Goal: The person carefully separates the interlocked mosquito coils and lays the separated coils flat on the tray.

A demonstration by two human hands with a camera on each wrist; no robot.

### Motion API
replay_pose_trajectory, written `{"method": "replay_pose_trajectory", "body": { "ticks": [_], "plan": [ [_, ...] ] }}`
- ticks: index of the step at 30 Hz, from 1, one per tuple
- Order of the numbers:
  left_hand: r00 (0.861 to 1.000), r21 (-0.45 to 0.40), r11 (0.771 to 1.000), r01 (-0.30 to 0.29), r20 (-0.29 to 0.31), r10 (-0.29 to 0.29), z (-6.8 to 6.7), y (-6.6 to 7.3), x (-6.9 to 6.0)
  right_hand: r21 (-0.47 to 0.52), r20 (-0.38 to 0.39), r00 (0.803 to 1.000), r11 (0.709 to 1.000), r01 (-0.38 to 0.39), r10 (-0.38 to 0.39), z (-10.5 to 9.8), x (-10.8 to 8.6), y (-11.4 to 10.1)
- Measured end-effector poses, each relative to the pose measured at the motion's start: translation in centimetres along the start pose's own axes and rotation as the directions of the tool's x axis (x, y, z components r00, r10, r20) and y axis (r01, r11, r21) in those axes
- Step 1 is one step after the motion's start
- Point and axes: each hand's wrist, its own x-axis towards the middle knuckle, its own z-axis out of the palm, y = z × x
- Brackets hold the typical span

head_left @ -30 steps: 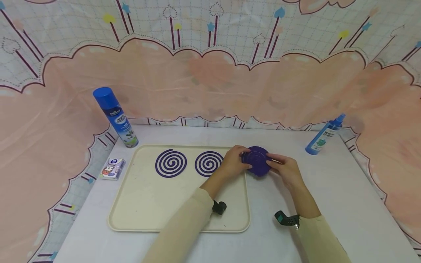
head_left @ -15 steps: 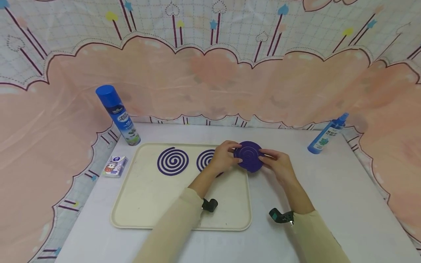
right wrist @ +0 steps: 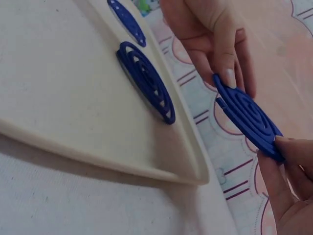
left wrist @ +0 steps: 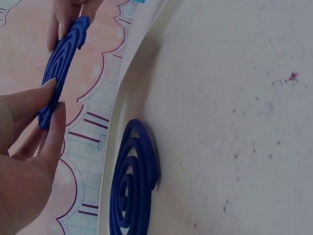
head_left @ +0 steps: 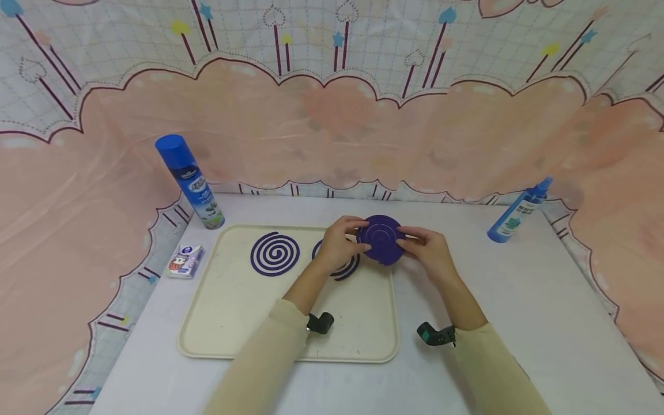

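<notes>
A dark blue-purple coil disc (head_left: 380,239), its spiral turns close together, is raised over the tray's back right corner. My left hand (head_left: 336,245) pinches its left edge, and my right hand (head_left: 429,252) pinches the right edge. In the left wrist view the disc (left wrist: 61,68) is tilted, with thumb and fingers on opposite faces. The right wrist view shows the same disc (right wrist: 249,117) between both hands. One spiral coil (head_left: 275,254) lies on the cream tray (head_left: 249,328); a second coil (head_left: 347,270) beside it is partly hidden by my left hand.
A blue spray can (head_left: 193,184) stands at the back left, with a small tissue pack (head_left: 185,261) in front of it. At the back right is a blue spray bottle (head_left: 519,212). White cloth (head_left: 524,300) covers the table around the tray.
Both hands have moved left with the coil disc, from the tray's right edge to over its back right corner. My left hand now covers part of the second coil.
</notes>
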Motion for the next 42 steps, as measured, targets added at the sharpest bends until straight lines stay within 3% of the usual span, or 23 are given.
{"method": "replay_pose_trajectory", "body": {
  "ticks": [8,14,20,27,35,42],
  "plan": [
    [0.996,-0.012,0.999,-0.05,-0.079,0.049,-2.2,0.1,-1.0,-0.004,0.078,0.995,0.998,0.065,-0.065,1.4,0.5,-1.2],
    [0.992,-0.054,0.998,-0.035,-0.12,0.028,-4.2,0.5,-1.8,0.019,0.147,0.979,0.99,0.137,-0.138,2.4,0.9,-2.5],
    [0.991,-0.161,0.987,-0.013,-0.131,-0.008,-5.9,0.5,-2.3,0.039,0.142,0.978,0.988,0.15,-0.154,3.9,1.1,-3.6],
    [0.98,-0.23,0.972,-0.035,-0.198,-0.012,-8.0,1.2,-3.4,0.06,0.13,0.976,0.984,0.167,-0.174,5.9,1.6,-4.5],
    [0.969,-0.301,0.952,-0.056,-0.246,-0.021,-8.8,2.0,-4.4,0.061,0.152,0.976,0.987,0.147,-0.155,6.8,1.2,-4.9],
    [0.969,-0.339,0.941,-0.023,-0.239,-0.062,-8.6,1.1,-4.9,0.071,0.162,0.981,0.993,0.099,-0.109,6.8,0.8,-4.5]
  ]
}}
